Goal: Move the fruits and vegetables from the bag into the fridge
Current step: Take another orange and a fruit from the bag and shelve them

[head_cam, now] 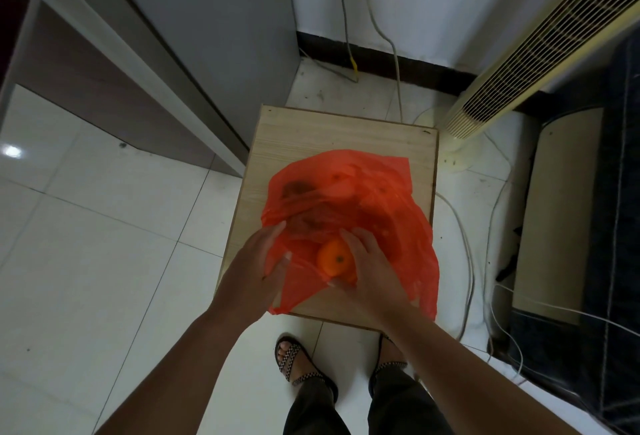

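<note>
A red plastic bag point(381, 199) lies on a small wooden table point(311, 133). Dark round shapes of more produce show through the plastic at its far side. At the bag's mouth sits an orange fruit point(333, 259). My right hand point(367, 268) curls around that orange from the right, fingers over it and thumb below. My left hand point(258, 268) holds the bag's left edge, the thumb pinching the plastic against the fingers. The grey fridge point(207, 36) stands shut at the upper left, beside the table.
A cream tower fan point(519, 63) stands at the right behind the table, with cables point(460, 226) trailing over the white tiled floor. A dark sofa edge point(616, 226) fills the far right. My sandalled feet point(298, 358) stand at the table's near side.
</note>
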